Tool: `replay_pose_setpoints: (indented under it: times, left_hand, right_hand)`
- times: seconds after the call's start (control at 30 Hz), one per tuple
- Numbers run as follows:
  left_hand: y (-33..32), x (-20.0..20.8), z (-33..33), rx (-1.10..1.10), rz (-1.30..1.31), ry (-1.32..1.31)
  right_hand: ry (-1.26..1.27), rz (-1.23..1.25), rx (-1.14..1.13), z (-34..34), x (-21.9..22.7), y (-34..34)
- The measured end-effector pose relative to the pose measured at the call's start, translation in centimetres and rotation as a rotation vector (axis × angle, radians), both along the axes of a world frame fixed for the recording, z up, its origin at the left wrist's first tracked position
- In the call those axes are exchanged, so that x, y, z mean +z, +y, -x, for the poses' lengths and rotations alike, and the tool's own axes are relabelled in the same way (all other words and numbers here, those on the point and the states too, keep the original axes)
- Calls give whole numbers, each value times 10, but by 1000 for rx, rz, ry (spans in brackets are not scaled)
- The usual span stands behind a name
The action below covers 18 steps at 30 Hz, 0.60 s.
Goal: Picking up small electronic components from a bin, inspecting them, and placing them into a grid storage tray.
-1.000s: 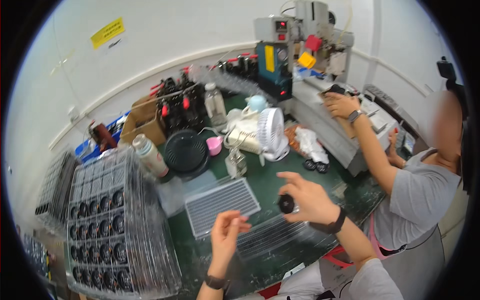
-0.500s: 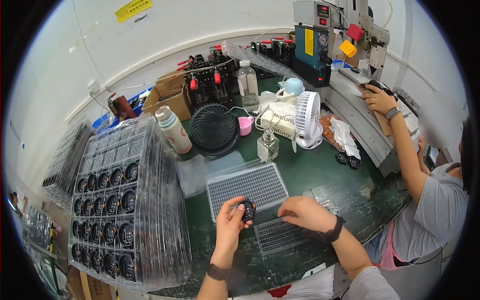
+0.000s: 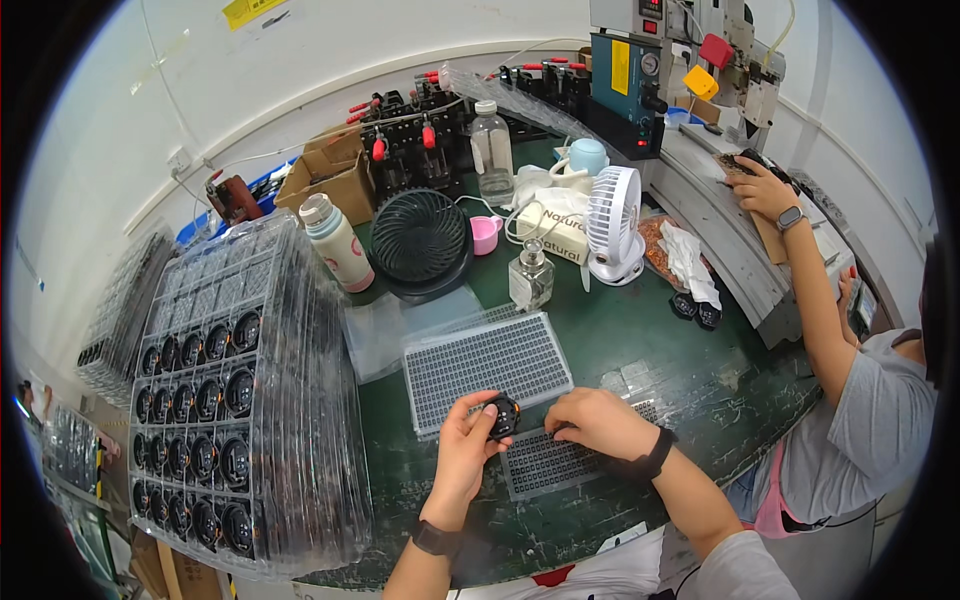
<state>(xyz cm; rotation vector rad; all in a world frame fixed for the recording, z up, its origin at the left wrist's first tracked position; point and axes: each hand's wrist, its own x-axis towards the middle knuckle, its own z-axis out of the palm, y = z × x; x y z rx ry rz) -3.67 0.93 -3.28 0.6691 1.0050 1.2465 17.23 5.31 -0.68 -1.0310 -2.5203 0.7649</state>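
Round blk part [image 3: 504, 417] moved: R hand [image 3: 604, 424] → L hand [image 3: 466, 445]

Vs 1 s ago, we now see it pinched btwn L thumb + fingers, grip closed on its edge, approx 1-2 o'clock of that hand. Means R is freed from it, we judge, for work at near dotted sheet [image 3: 545, 470], 7-8 o'clock of R. R fingertips bunched, nearly closed; can't tell if holding anything. Bigger sheet [image 3: 490, 362]: 12 o'clock from part.

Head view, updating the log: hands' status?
Left hand: gripping round black part. Right hand: over nearer flat black-dotted sheet, contact unclear. Clear squarish bottle stands apart.
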Motion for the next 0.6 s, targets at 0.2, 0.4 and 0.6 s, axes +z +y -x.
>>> replay_pose_setpoints:
  times: [0.2,0.4,0.6]
  left_hand:
    - [0,3,6,54,-2,9]
    - [1,4,8,68,-15,4]
    - [1,3,9,58,-16,-19]
  right_hand:
    - [14,-63,45,-1,-2,0]
    - [-19,-137,62,-2,-5,-1]
    - [-60,-163,54,0,-4,-2]
